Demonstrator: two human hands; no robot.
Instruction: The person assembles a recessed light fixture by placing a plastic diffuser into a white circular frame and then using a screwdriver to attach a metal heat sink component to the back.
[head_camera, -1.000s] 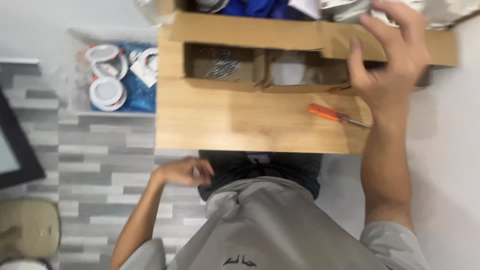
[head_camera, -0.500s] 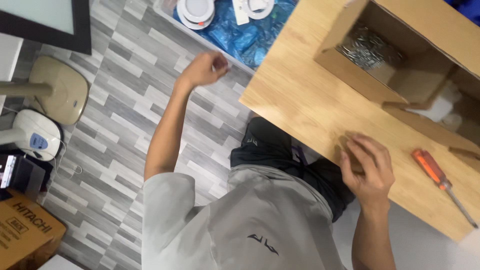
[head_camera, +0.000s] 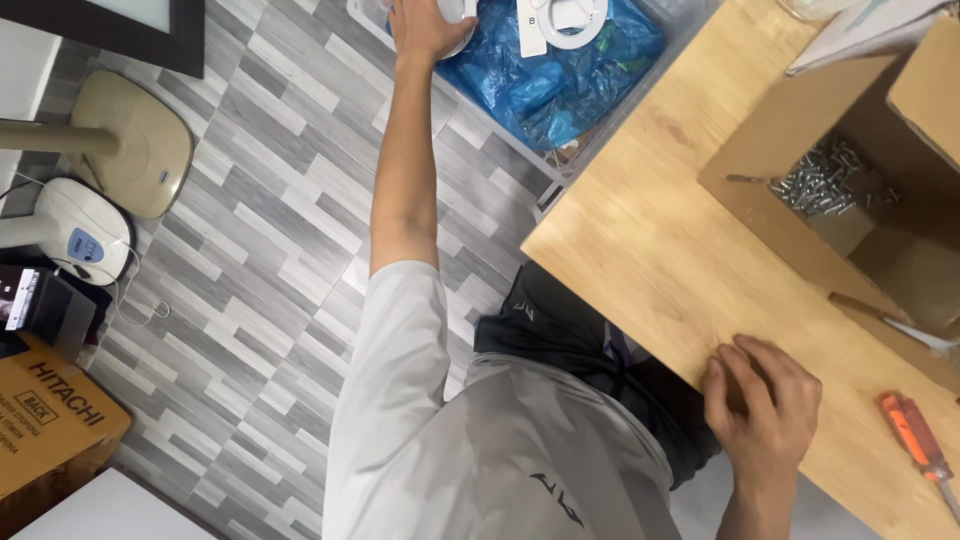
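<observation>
Resting flat on the wooden bench (head_camera: 640, 250), lower right of the frame, the right hand (head_camera: 762, 400) is loosely curled with nothing in it, orange screwdriver (head_camera: 915, 440) just beside. Further up, the left hand (head_camera: 425, 25) is stretched to the top edge, closing on a white round fitting (head_camera: 455, 12) in the clear bin (head_camera: 560, 165). Looks like the fetching step; next it'd need lifting clear.

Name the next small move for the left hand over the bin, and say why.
Probably close the left hand on the white round fitting beneath it and lift it out. The hand already lies on that piece in the clear bin, while the right hand rests flat on the wooden table.
</observation>
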